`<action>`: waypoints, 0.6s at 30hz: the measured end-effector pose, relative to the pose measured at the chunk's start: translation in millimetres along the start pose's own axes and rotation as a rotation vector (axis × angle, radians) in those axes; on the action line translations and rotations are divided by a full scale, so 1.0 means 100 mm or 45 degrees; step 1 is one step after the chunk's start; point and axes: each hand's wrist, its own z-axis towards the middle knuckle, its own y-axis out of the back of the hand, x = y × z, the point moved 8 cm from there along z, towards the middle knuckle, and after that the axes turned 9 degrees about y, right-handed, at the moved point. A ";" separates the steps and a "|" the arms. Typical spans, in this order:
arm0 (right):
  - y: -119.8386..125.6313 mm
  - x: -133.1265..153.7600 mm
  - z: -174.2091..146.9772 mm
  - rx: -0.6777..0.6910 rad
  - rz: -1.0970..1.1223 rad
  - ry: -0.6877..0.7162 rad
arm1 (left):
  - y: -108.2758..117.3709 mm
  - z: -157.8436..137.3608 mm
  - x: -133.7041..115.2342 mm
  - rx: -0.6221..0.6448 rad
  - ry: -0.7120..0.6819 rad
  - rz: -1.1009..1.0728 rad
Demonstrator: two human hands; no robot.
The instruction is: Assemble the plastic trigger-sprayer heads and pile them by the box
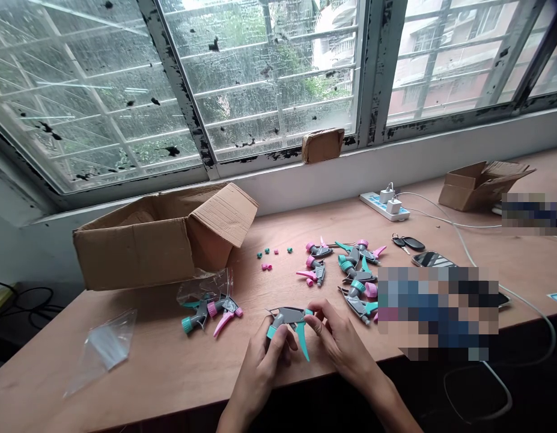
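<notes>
My left hand grips the teal collar end of a grey spray trigger head with a teal lever, held just above the wooden table. My right hand pinches the nozzle tip of the same head with its fingertips. Right beyond my hands lies a pile of grey trigger heads with pink and teal parts. Small pink and teal nozzle caps are scattered behind the held head. Two more trigger heads rest on a clear plastic bag to the left.
An open cardboard box lies on its side at the back left. A flat clear bag sits near the left front edge. A power strip with chargers, keys, a phone and a small open carton occupy the right.
</notes>
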 end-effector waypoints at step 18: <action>-0.07 0.08 -0.02 0.120 -0.290 0.112 | -0.01 0.00 0.02 0.069 -0.025 0.049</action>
